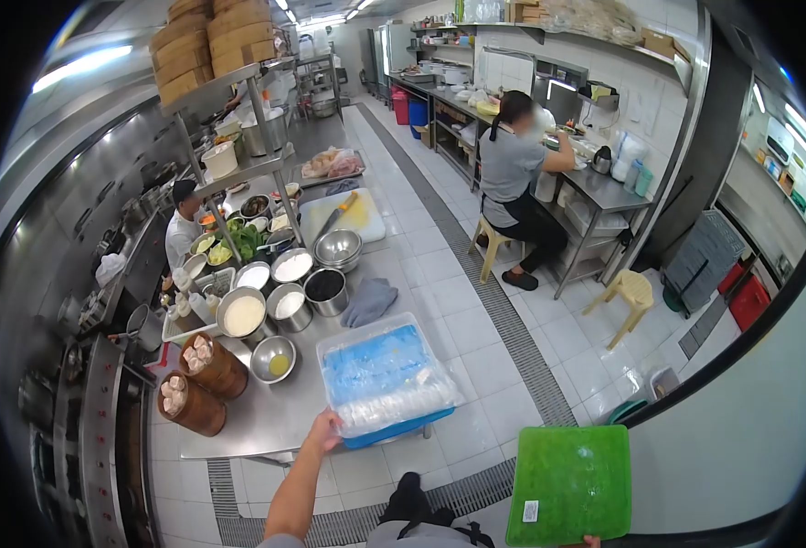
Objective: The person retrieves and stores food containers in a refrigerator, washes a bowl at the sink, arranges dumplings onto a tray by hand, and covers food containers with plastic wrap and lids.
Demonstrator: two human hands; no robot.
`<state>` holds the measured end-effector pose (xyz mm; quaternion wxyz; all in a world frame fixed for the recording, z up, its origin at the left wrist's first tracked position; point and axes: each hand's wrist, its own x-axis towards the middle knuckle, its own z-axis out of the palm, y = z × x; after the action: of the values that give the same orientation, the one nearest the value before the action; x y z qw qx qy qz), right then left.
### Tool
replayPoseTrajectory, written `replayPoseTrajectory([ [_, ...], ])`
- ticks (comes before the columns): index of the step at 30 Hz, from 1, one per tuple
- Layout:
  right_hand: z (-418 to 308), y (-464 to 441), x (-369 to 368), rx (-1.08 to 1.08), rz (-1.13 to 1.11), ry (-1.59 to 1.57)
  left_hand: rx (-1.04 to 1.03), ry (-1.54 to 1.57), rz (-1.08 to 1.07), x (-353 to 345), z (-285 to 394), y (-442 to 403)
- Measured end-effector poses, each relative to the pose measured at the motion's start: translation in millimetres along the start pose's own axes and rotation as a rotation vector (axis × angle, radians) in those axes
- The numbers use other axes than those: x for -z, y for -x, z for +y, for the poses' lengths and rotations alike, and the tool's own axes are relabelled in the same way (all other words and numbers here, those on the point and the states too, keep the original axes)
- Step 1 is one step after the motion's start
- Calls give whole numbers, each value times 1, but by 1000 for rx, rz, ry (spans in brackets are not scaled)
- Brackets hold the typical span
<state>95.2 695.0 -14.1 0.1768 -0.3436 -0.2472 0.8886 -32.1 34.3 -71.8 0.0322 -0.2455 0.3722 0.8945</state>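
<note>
My left hand (326,429) grips the near left corner of a blue tray (376,356) at the table's end. Clear plastic covers the tray, and a row of white pieces lies along its near side under the film. At the lower right my right hand (591,542) holds the bottom edge of a green lid (572,484) with a small white label; only a few fingertips show. A grey cloth (370,302) lies just beyond the tray. Left of the tray stands a steel bowl (273,359) with something yellow in it.
Steel bowls of white and black contents, two bamboo steamers (214,365) and a cutting board (343,216) with a knife stand on the steel table (266,420). A person (513,173) sits at the right counter; another (182,228) is behind the shelf. A yellow stool (631,297) stands right.
</note>
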Motion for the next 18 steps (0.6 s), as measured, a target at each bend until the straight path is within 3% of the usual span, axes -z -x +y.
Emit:
replayPoseTrajectory([
  [5, 4, -12, -4, -10, -13, -25, 62, -217, 85, 5, 23, -11],
  [8, 14, 1, -36, 8, -13, -30, 20, -256, 74, -35, 54, 15],
  [10, 24, 0, -46, 27, 23, -62, 100, -442, 466, -43, 68, 21],
  [11, 30, -2, -50, 40, 51, -92, 109, -451, 449, -41, 75, 22],
  [13, 38, 1, -73, 69, 58, -107, 117, -1140, 549, -44, 96, 20],
  [15, 53, 12, -103, 122, -13, -127, -282, -1552, 513, -113, 124, 36],
  [18, 68, 19, -142, 227, -27, -167, -299, -1408, 152, -222, 142, 8],
])
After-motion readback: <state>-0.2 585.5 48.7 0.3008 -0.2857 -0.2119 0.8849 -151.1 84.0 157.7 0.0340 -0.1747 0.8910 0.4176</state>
